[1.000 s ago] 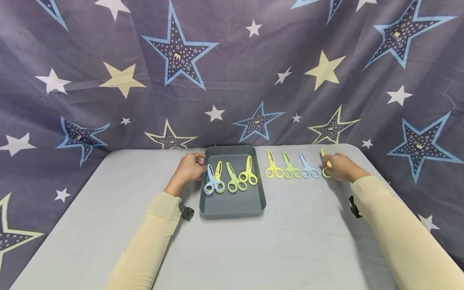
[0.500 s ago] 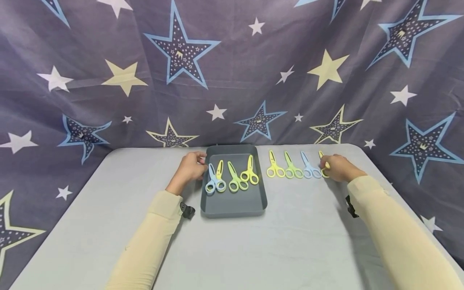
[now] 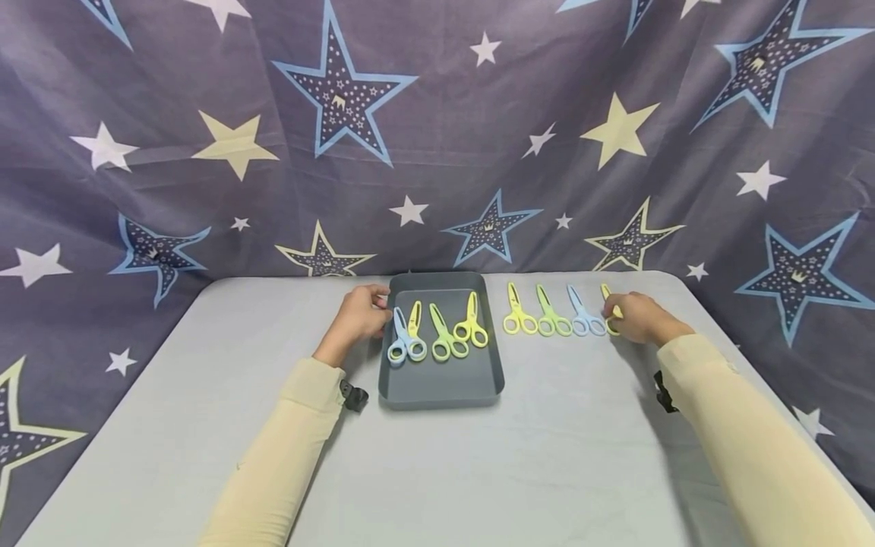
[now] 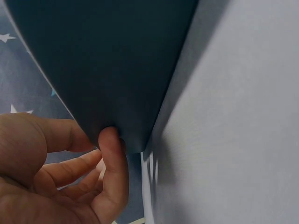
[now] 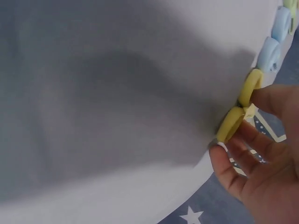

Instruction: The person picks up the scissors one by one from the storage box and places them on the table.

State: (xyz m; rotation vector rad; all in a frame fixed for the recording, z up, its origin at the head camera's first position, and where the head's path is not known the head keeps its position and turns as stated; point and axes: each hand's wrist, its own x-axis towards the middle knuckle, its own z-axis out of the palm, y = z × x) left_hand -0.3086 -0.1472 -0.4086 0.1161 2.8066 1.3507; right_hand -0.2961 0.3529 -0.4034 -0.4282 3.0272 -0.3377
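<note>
My left hand holds the upper left side of a dark grey tray; in the left wrist view one fingertip presses the outer wall and another finger reaches the rim. Inside lie light blue scissors overlapping yellow scissors, then green scissors and another yellow pair. At the right end of a row on the table, my right hand grips yellow scissors by the handle loops. Beside them stand light blue scissors, green scissors and yellow scissors.
A pale cloth covers the table. Behind it hangs a dark curtain printed with stars. The scissors row lies between the tray and the table's right side, near the far edge.
My right hand has shifted the gripped yellow scissors slightly left, closer to the light blue pair. The left hand stays at the tray. The head view has turned a little.
</note>
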